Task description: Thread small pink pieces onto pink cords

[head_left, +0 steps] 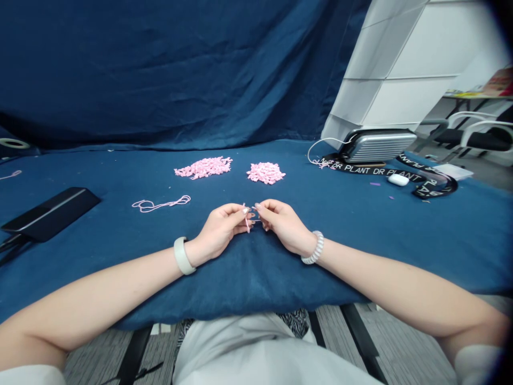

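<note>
Close together above the front part of the blue-covered table, my two hands pinch a thin pink cord (pixel 248 226). My left hand (pixel 218 230) has thumb and fingers closed on it, with a short end hanging below the fingertips. Facing it, my right hand (pixel 286 227) is also pinched on the cord, and a strand spans the small gap between them. Exactly how the cord runs among the fingers is too small to tell. Beyond the hands lie a wide heap of small pink knotted pieces (pixel 206 167) and a rounder pink heap (pixel 266 173).
A loose pink cord (pixel 160 204) lies left of my hands. Farther left rests a black flat device (pixel 52 214). At right are a silver ribbed case (pixel 379 146), a black lettered strap (pixel 360 170) and a white earbud case (pixel 398 179). A blue cloth (pixel 180 69) hangs behind.
</note>
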The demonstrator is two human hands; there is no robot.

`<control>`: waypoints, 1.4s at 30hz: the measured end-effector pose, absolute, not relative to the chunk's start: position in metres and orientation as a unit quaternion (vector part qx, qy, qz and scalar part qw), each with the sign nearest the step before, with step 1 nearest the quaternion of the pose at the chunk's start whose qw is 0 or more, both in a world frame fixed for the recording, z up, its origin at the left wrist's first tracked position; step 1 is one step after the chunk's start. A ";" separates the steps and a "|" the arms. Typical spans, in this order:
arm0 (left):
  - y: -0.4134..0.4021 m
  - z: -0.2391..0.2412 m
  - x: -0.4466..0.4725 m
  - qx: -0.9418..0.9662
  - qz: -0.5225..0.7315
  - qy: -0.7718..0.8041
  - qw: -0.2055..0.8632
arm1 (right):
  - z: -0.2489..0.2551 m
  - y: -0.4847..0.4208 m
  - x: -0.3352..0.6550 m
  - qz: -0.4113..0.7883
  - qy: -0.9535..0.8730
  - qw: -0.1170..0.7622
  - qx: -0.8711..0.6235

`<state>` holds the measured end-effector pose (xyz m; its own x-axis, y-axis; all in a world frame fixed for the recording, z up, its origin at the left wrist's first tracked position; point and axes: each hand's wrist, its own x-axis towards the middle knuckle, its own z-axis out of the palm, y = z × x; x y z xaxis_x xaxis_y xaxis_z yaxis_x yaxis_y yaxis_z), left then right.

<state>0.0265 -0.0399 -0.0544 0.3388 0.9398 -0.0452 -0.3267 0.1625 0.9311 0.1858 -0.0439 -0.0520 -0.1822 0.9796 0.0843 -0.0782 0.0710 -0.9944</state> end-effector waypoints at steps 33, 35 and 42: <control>-0.042 -0.054 0.027 0.471 0.462 0.371 0.653 | -0.051 -0.050 0.174 0.567 -0.490 0.521 -0.408; -0.042 -0.055 0.027 0.472 0.462 0.367 0.655 | -0.051 -0.050 0.175 0.583 -0.483 0.519 -0.397; -0.041 -0.056 0.028 0.479 0.460 0.360 0.656 | -0.052 -0.048 0.174 0.616 -0.449 0.527 -0.375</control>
